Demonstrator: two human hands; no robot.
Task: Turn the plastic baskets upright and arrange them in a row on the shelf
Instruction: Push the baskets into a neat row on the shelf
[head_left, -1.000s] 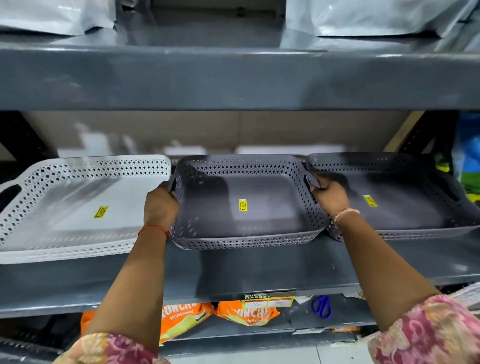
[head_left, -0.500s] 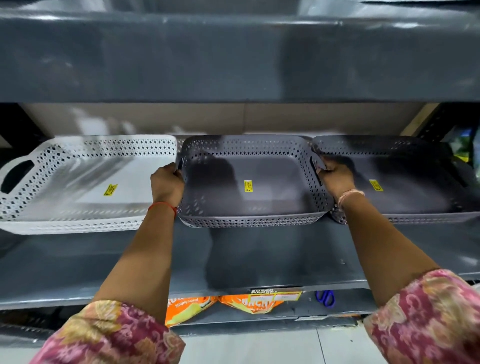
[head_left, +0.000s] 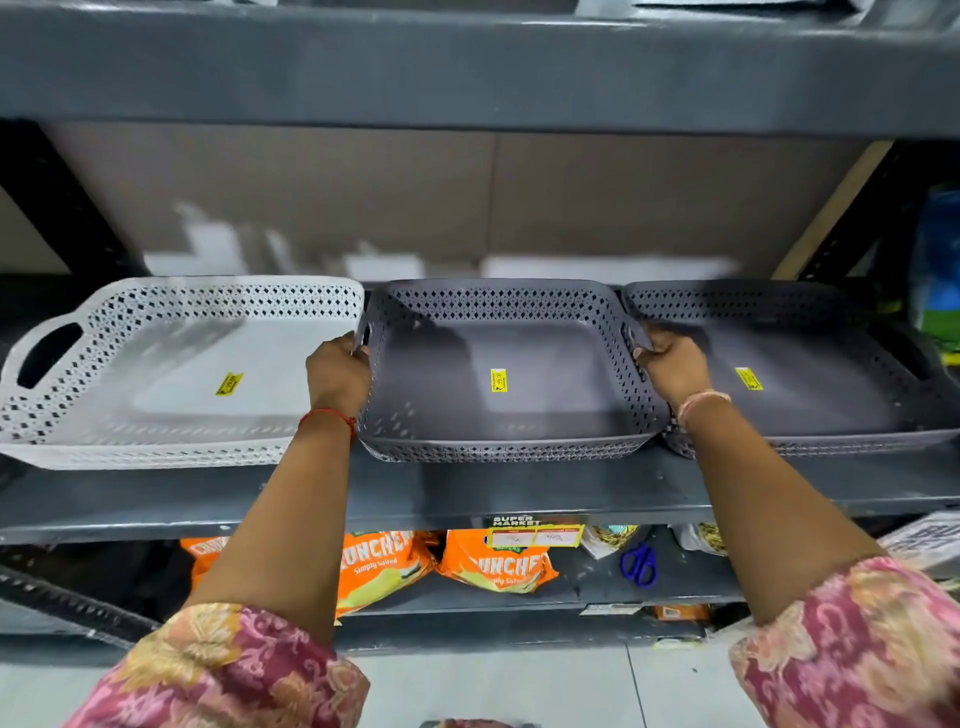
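Three shallow perforated plastic baskets stand upright side by side on the grey shelf (head_left: 467, 493). The white basket (head_left: 171, 447) is at the left, a grey basket (head_left: 498, 449) in the middle, and another grey basket (head_left: 810, 441) at the right. Each has a yellow sticker inside. My left hand (head_left: 337, 371) grips the middle basket's left handle. My right hand (head_left: 672, 364) grips its right handle, where that side meets the right basket.
A shelf board (head_left: 467, 67) hangs close above. Below, orange snack bags (head_left: 493, 564), blue scissors (head_left: 640, 564) and a price tag (head_left: 535, 535) sit on the lower shelf. Green and blue packages (head_left: 940, 291) stand at the far right.
The middle grey basket has been pushed back deeper onto the shelf, level with the other two. Both hands stay on its handles. The camera view has shifted.
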